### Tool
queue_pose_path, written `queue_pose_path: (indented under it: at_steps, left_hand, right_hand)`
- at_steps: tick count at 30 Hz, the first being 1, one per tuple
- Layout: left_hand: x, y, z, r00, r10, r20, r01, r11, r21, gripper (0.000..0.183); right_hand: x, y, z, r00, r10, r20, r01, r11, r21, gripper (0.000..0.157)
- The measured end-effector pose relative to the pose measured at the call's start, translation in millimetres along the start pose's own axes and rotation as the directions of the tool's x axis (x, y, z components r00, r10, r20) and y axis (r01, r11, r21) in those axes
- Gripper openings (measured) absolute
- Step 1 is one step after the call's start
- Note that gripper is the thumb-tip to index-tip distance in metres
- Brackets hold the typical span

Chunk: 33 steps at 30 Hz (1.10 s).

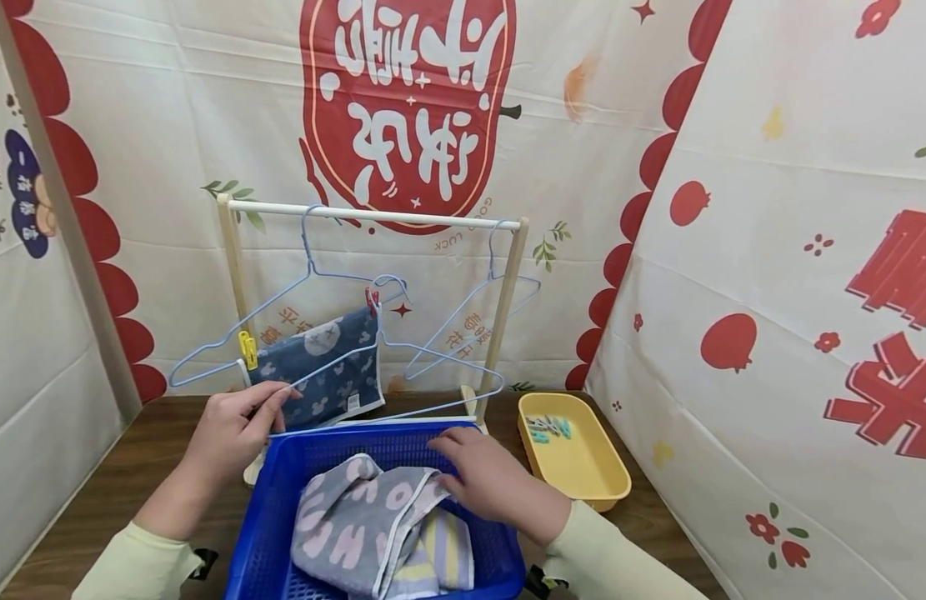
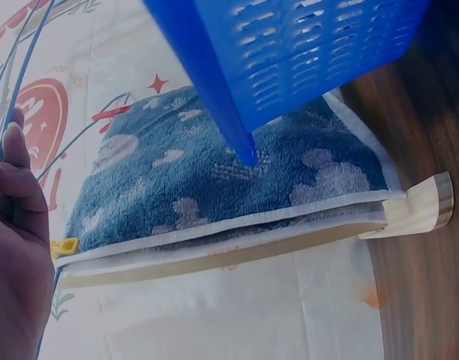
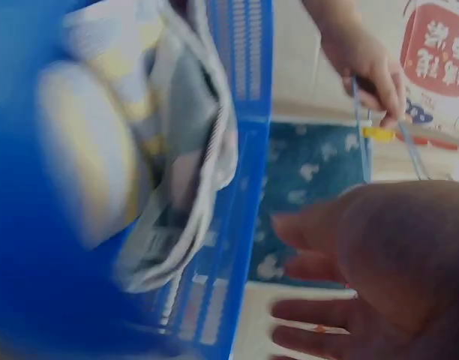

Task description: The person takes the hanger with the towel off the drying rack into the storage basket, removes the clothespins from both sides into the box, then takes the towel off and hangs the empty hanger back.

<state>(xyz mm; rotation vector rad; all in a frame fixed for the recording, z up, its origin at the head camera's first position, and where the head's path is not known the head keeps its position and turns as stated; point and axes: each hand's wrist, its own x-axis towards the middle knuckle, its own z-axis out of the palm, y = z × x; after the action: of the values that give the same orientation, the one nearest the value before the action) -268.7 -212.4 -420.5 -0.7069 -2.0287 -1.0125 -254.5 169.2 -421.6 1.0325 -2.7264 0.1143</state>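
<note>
My left hand (image 1: 237, 423) pinches one end of a light blue clothes hanger (image 1: 432, 354), holding it above the blue basket (image 1: 263, 508). Over the basket's far right side, my right hand (image 1: 487, 471) has its fingers apart and holds nothing. Beneath it in the basket lies a grey towel (image 1: 357, 521) with pink letters. A yellow and lilac striped towel (image 1: 447, 550) sits partly under the grey one. Behind the held hanger, a dark blue towel (image 2: 214, 165) with pale mouse-head shapes hangs from another hanger (image 1: 271, 300), fixed by a yellow clothespin (image 1: 248, 350) and a red clothespin (image 1: 372, 298).
A wooden rack (image 1: 372, 215) with a white rail stands at the back of the table (image 1: 125, 475). On its right side hangs a bare hanger (image 1: 451, 321). A yellow tray (image 1: 583, 467) with several clothespins (image 1: 550, 427) is to the right. Printed cloth walls surround the table.
</note>
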Motion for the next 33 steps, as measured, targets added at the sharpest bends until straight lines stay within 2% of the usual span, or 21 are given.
queue_pose_path:
  at_steps: [2,5,7,10,14,21,25,28,33]
  left_hand:
    - [0.1,0.2,-2.0,1.000,-0.006,-0.005,0.006,1.000,0.001,0.020]
    - [1.3,0.2,-4.5,1.000,0.002,-0.017,-0.002,1.000,0.007,0.022]
    - [2.3,0.0,-5.9,0.999,0.019,-0.029,-0.019,1.000,0.010,0.025]
    - [3.7,-0.5,-8.1,0.999,0.037,-0.034,-0.037,0.999,0.018,0.026]
    - [6.1,-0.8,-13.0,0.998,0.061,-0.027,-0.060,0.998,0.036,0.025]
    - [10.8,0.7,-33.2,0.993,0.100,-0.068,-0.095,0.993,0.073,0.027]
    - [12.6,-1.1,-48.5,0.987,0.107,-0.119,-0.097,0.992,0.084,0.025]
    - [15.3,-4.3,-57.7,0.977,0.105,-0.186,-0.093,0.993,0.072,0.023]
    - [18.8,-6.7,-66.7,0.962,0.050,-0.269,-0.031,0.997,0.074,0.018]
  right_hand:
    - [-5,8,7.4,0.991,0.100,-0.087,-0.101,0.995,-0.011,0.048]
    - [-12,18,21.2,0.949,0.260,-0.178,-0.263,0.965,0.005,0.055]
    - [-15,23,30.9,0.921,0.343,-0.186,-0.338,0.939,0.056,0.058]
    - [-18,29,41.6,0.895,0.429,-0.122,-0.406,0.897,0.175,0.060]
    - [-21,33,50.9,0.881,0.470,-0.049,-0.435,0.846,0.308,0.059]
    - [-21,34,56.7,0.873,0.485,-0.037,-0.435,0.812,0.389,0.059]
    - [-20,33,57.4,0.870,0.493,-0.024,-0.443,0.802,0.401,0.059]
    - [-19,32,57.9,0.864,0.503,-0.009,-0.458,0.794,0.400,0.059]
    - [-19,32,58.6,0.861,0.508,-0.002,-0.465,0.788,0.403,0.059]
